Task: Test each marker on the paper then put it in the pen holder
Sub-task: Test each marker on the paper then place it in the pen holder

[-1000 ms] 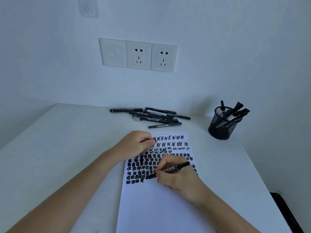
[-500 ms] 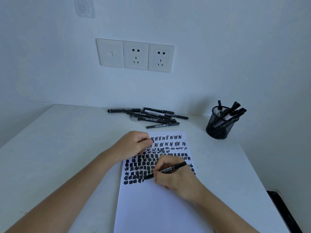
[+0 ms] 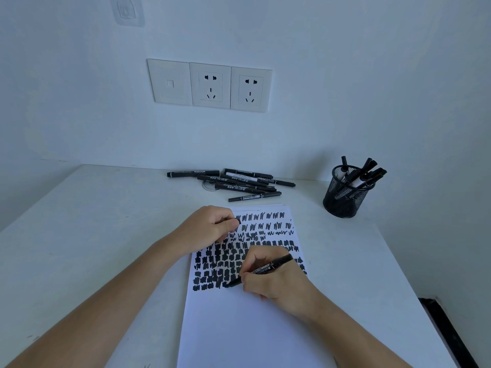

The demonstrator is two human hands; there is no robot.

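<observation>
My right hand (image 3: pixel 276 284) grips a black marker (image 3: pixel 268 268) like a pen, its tip touching the white paper (image 3: pixel 239 330) at the end of the lowest row of black marks. My left hand (image 3: pixel 210 227) rests curled on the paper's upper left and pinches a small black cap (image 3: pixel 237 221) between thumb and forefinger. Several black markers (image 3: pixel 239 183) lie in a loose pile near the wall behind the paper. A black mesh pen holder (image 3: pixel 344 196) stands at the right with several markers upright in it.
The white table (image 3: pixel 93 235) meets the wall at the back and ends at the right near a dark gap (image 3: pixel 446 330). Wall sockets (image 3: pixel 210 85) sit above the pile. A small ring (image 3: pixel 211 187) lies under the piled markers.
The view has shifted slightly. My right hand keeps the marker tip on the paper near the end of the bottom row; my left hand has stayed in place with the cap.
</observation>
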